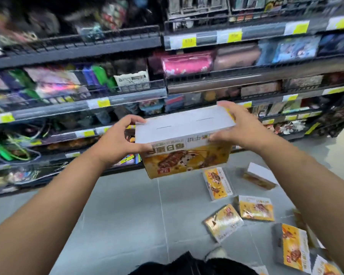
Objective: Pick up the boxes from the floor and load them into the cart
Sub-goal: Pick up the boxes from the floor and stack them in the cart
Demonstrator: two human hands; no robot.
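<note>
1. Presently the step in hand is the carry. One yellow-printed box (185, 139) is held clear of the floor (127, 205) in front of the store shelves (107, 96). Its white face is up and its print reads upside down from the wearer's side.
2. Left hand (125, 135): the fingers curl over the left top edge and the thumb sets against the near printed face. It grips the left end of the box firmly.
3. Right hand (232, 128): the fingers hook over the far right top edge and the thumb lies on the near face. It grips the right end. Neither hand is fully closed, since each is spread to span the box's edge.
4. Cart: not in view, so its position and load cannot be told.
5. Next move, as a judgement:
   - The box must be turned toward the cart, wherever it stands.
   - It should be kept level between the two hands.
   - It should be lowered in before either grip is eased.
   - The two-sided hold looks adequate for a light carton.
6. Outstanding work: several loose boxes (255, 208) of the same print lie scattered on the floor to the right, some flat and some tilted. On that showing the loading is judged well short of complete.
</note>
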